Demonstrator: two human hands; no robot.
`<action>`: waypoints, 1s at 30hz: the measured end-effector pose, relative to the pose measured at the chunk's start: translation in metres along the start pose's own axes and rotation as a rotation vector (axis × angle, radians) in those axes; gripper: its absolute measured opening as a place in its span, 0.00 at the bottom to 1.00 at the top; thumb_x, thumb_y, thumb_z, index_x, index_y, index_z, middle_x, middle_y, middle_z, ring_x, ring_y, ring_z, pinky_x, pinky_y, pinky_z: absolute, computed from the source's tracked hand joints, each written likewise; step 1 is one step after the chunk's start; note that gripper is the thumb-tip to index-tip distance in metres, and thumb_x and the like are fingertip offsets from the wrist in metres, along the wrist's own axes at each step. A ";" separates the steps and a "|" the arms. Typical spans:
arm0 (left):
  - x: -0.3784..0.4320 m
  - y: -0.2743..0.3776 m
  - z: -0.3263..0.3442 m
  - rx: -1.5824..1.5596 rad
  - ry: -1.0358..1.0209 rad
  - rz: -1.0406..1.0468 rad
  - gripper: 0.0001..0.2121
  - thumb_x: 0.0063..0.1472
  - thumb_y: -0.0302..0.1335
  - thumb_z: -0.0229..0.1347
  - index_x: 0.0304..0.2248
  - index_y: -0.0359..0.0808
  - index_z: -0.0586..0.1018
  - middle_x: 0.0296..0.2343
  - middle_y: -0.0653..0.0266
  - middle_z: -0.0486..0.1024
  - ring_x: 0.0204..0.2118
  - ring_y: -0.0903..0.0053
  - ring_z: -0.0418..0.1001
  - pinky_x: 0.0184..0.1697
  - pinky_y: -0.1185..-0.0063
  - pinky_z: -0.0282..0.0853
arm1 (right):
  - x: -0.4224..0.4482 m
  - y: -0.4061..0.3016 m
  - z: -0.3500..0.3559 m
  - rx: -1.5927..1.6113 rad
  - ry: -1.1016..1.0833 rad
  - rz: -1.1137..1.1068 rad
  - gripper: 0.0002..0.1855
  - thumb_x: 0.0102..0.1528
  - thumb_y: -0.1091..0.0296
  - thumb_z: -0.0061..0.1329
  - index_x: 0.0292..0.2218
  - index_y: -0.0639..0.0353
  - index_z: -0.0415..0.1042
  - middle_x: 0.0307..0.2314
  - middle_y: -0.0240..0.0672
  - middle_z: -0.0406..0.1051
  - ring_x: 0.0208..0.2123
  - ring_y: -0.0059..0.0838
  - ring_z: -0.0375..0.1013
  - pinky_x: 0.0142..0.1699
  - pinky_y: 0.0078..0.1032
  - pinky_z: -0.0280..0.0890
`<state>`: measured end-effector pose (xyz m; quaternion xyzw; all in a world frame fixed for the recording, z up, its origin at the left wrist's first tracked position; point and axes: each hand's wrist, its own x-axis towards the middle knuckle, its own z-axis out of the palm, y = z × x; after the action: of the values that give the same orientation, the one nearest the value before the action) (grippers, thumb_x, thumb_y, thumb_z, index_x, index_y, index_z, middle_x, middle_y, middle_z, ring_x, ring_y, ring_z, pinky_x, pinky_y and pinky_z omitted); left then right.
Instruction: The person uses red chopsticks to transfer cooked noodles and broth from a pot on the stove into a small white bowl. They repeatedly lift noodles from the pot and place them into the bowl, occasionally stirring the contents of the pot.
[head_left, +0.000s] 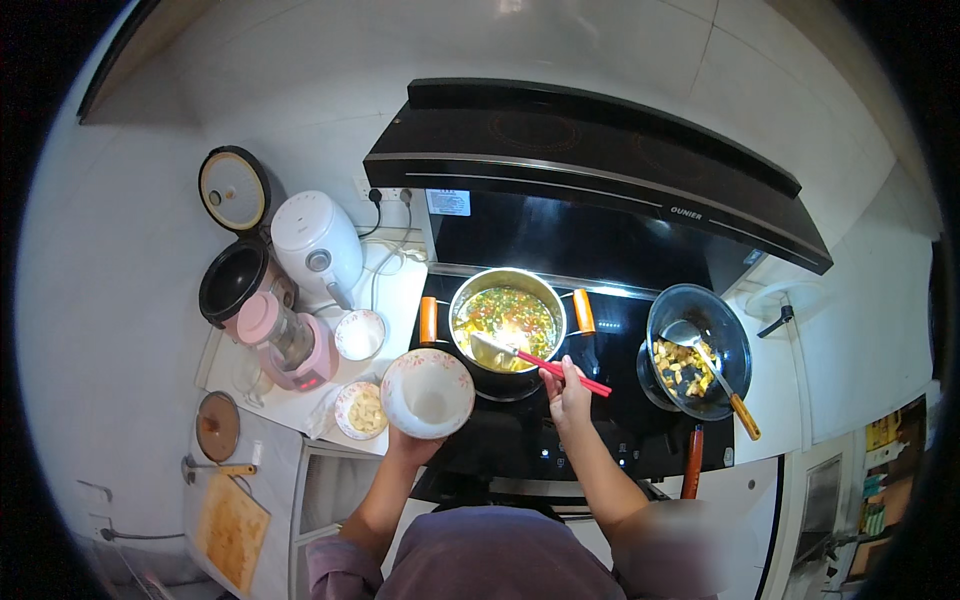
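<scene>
My left hand (415, 448) holds a large white bowl with a floral rim (428, 393) from below, tilted beside the pot's front left. Red-handled chopsticks or a similar utensil (566, 373) are pinched in my right hand (568, 397), and their pale metallic end reaches over the soup. A steel pot with orange handles (561, 330) stands on the black cooktop (607, 442). It holds yellowish soup with green and reddish bits (510, 319). Whether the tips touch the soup, I cannot tell.
On the right, a dark wok (739, 345) holds browned pieces and a wooden-handled spatula (720, 375). Small bowls (360, 335), a pink appliance (322, 360), a white air fryer (319, 240) and an open rice cooker (232, 281) stand left. The black range hood (600, 165) overhangs the cooktop.
</scene>
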<state>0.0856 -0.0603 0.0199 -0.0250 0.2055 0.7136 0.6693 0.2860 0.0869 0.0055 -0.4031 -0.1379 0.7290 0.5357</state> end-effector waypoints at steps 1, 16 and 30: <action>0.001 0.000 0.000 -0.015 0.005 -0.007 0.20 0.55 0.44 0.41 0.44 0.43 0.64 0.39 0.66 0.67 0.41 0.72 0.67 0.36 0.74 0.69 | 0.003 -0.003 0.001 0.023 -0.029 -0.024 0.09 0.53 0.67 0.40 0.28 0.64 0.62 0.22 0.37 0.67 0.23 0.26 0.70 0.30 0.18 0.70; 0.021 -0.009 0.025 -0.048 -0.177 0.000 0.21 0.56 0.45 0.38 0.45 0.41 0.62 0.37 0.63 0.68 0.33 0.71 0.71 0.25 0.79 0.72 | -0.002 -0.080 0.058 -0.065 -0.111 -0.172 0.11 0.53 0.66 0.41 0.31 0.66 0.64 0.23 0.38 0.68 0.21 0.23 0.71 0.25 0.09 0.68; 0.039 -0.010 0.020 -0.063 -0.145 -0.088 0.22 0.56 0.49 0.36 0.43 0.43 0.64 0.34 0.64 0.70 0.27 0.72 0.72 0.22 0.80 0.72 | -0.008 -0.122 0.097 -0.032 -0.211 -0.277 0.09 0.52 0.68 0.42 0.26 0.66 0.63 0.23 0.40 0.67 0.21 0.28 0.71 0.29 0.15 0.70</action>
<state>0.0961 -0.0164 0.0232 -0.0032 0.1328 0.6897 0.7118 0.2966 0.1495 0.1478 -0.3098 -0.2591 0.6844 0.6071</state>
